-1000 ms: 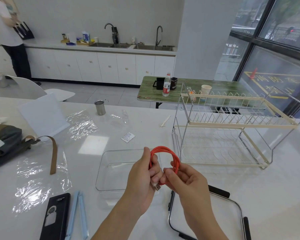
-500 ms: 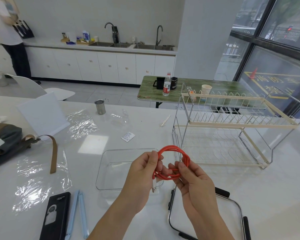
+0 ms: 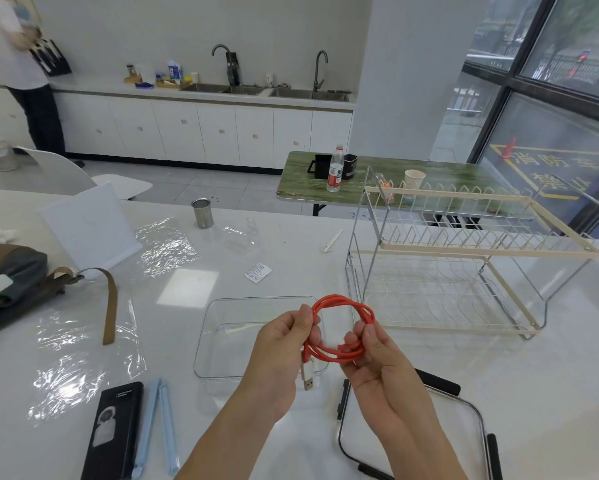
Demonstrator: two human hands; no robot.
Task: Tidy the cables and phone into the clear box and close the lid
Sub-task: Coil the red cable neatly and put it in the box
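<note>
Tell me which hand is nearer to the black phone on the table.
Left. The left hand holds the red cable over the clear box, up and right of the phone; the right hand grips the coil's far side, farther right.

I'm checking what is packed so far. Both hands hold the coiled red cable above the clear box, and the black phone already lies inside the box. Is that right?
Not quite. The head view shows the phone outside the clear box, lying on the white table to its left. The rest stands: the left hand and right hand hold the coiled red cable above the box.
</note>
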